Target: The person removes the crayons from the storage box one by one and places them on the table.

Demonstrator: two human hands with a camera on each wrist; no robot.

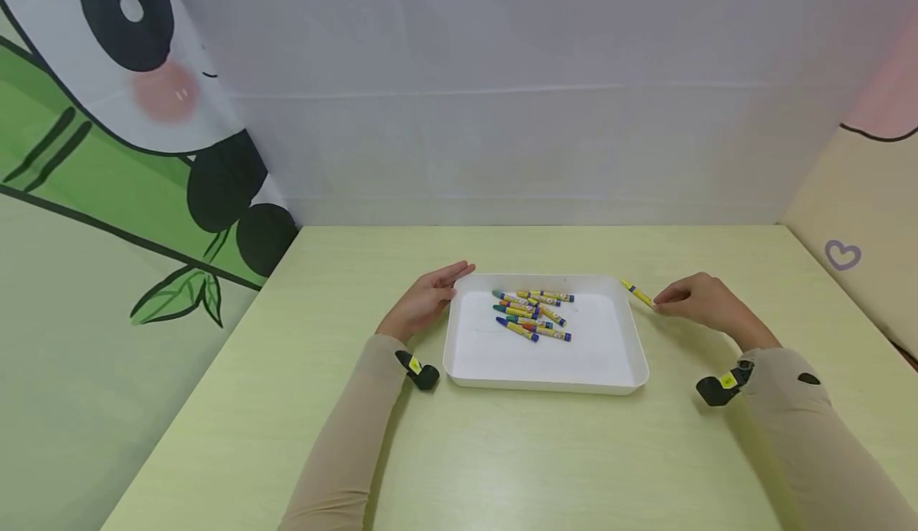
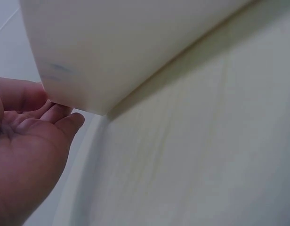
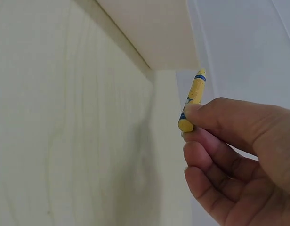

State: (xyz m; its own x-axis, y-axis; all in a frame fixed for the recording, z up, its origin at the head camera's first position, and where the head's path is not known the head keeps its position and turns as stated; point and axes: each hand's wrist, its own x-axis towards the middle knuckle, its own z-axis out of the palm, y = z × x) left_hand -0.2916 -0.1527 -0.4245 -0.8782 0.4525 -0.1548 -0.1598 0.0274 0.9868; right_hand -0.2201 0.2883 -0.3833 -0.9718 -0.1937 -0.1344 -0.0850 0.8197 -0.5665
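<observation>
A white shallow tray (image 1: 545, 375) stands on the table with several crayons (image 1: 534, 316) lying in a loose pile in it. At the tray's back left corner, my left hand (image 1: 425, 301) holds the rim, the thumb on the edge and the fingers round the back of the corner. My right hand (image 1: 706, 308) pinches a yellow crayon (image 3: 196, 94) by its flat end, between thumb and index finger. The crayon's tip points to the tray's back right corner, overlapping it in the right wrist view. The other right fingers are loosely curled below.
The pale wood-grain table (image 1: 502, 459) runs back to a grey-white cloth wall (image 1: 531, 140). Printed side panels flank it, a cartoon one (image 1: 143, 196) at left and a cream one (image 1: 868, 220) at right. The tray's front and right parts hold no crayons.
</observation>
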